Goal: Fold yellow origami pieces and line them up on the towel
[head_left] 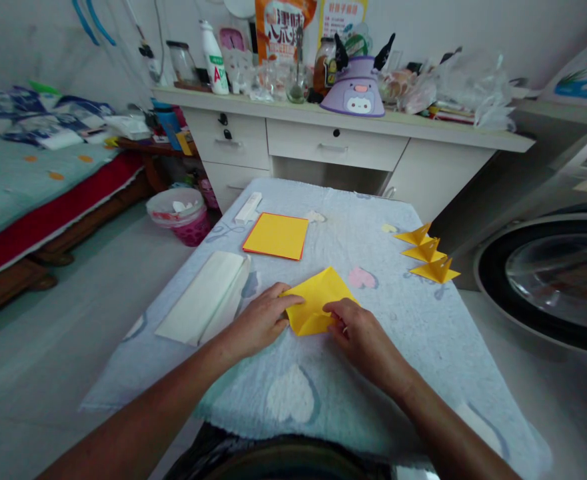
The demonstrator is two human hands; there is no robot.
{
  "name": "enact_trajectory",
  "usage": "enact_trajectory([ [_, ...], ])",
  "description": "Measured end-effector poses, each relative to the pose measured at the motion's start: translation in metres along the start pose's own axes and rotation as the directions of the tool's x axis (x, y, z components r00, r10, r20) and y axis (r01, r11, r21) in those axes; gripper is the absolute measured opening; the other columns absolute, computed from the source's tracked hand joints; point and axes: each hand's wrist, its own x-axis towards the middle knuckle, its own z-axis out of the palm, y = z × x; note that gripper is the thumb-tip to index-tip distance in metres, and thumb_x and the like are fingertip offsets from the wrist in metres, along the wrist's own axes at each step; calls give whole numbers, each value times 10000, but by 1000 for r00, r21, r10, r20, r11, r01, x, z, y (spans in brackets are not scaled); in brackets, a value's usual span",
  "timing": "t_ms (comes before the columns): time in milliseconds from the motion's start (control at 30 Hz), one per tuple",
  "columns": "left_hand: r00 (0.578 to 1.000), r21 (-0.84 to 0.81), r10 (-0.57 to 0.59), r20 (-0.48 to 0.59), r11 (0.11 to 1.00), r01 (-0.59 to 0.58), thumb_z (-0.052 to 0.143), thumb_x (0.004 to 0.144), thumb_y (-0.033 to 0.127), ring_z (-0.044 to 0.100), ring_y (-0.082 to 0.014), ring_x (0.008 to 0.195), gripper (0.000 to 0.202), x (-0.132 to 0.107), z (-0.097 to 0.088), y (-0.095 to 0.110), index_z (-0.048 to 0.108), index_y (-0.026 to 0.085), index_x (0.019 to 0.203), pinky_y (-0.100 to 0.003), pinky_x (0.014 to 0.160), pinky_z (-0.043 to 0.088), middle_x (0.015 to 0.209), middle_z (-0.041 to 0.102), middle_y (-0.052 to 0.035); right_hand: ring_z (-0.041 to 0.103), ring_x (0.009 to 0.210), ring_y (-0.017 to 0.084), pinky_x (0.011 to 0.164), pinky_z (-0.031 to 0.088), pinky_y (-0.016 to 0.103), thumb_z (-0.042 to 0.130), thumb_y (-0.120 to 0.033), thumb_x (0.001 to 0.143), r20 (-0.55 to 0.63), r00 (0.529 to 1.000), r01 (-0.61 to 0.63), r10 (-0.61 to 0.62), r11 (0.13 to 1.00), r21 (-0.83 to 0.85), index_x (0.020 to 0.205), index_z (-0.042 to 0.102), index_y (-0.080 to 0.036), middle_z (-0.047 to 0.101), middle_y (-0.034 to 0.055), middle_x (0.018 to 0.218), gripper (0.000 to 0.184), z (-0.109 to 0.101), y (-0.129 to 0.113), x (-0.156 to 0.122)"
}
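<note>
A yellow sheet of origami paper (318, 293) lies near the front middle of the cloth-covered table, its surface slightly creased. My left hand (266, 313) grips its left edge, thumb on top and fingers beneath. At the right edge, my right hand (360, 327) pinches the paper between thumb and fingers. Beyond it rests a stack of square paper (276, 235), yellow on top with red showing at the rim. Three folded yellow paper pieces (424, 253) with pointed tips stand in a row at the table's right edge.
Left of my hands lies a folded pale paper packet (198, 300), with a small white box (248, 208) farther back. The tablecloth (293, 393) has heart prints. A cluttered white desk (333, 143) stands behind, a washing machine (563, 267) right, a pink bin (183, 213) left.
</note>
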Motion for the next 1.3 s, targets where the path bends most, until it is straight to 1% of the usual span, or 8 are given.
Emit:
enact_trajectory([
  [100,991,30,52,-126,998,-48,546,768,2,604,-173,942,386,0,1,-2,664,200,1077,-309,828,524,990,582,-39,611,821,169,736,487,283,490,-18,769,-21,997,75,-75,997,16,844,589,-198,626,50,933,219,-10,5,-7],
  [200,941,238,194,-278,963,-128,598,788,37,565,-187,860,259,-4,1,-1,689,196,971,-326,759,504,878,573,-34,615,891,182,788,507,305,477,29,686,-45,990,130,-130,992,-5,869,545,-208,608,53,1000,307,-16,15,-10],
  [367,811,562,490,-322,787,-252,641,849,155,488,-257,1095,77,-12,3,14,669,218,815,-479,963,411,1215,587,-45,524,1218,272,992,464,438,565,-50,714,-92,962,245,-256,963,-117,996,536,-204,515,134,1317,322,-11,46,-10],
  [567,841,507,537,-73,746,-432,545,923,184,557,-233,1110,110,-12,24,32,611,163,838,-384,924,506,1135,638,-67,442,1308,330,1038,406,520,654,-205,777,-98,950,265,-296,932,-247,1009,557,-189,531,173,1317,253,-4,71,-17],
  [800,934,306,318,-161,916,-260,458,906,121,637,-162,855,136,-3,45,45,574,177,864,-295,760,559,902,648,-49,446,1284,341,1013,401,554,671,-190,741,-158,935,252,-317,909,-332,1043,585,-221,559,136,1302,315,-7,82,-19],
  [900,938,258,281,-200,939,-227,456,903,117,644,-156,843,136,0,52,47,570,179,860,-282,753,566,889,651,-43,451,1267,338,993,410,554,663,-180,751,-198,928,235,-315,910,-343,1041,592,-229,555,131,1293,303,-6,90,-19],
  [1100,794,427,578,-191,777,-462,461,949,139,658,-200,985,190,6,43,48,577,146,799,-339,879,566,920,680,-59,434,1256,309,997,404,531,650,-166,789,-283,909,224,-306,931,-287,1036,549,-226,500,135,1304,273,-1,95,-21],
  [1300,696,498,709,-115,647,-577,518,934,142,647,-188,1041,163,18,30,45,596,151,792,-343,917,556,955,703,-63,455,1188,282,955,419,510,594,-98,808,-367,873,234,-322,935,-266,942,531,-232,502,104,1235,200,0,88,-19],
])
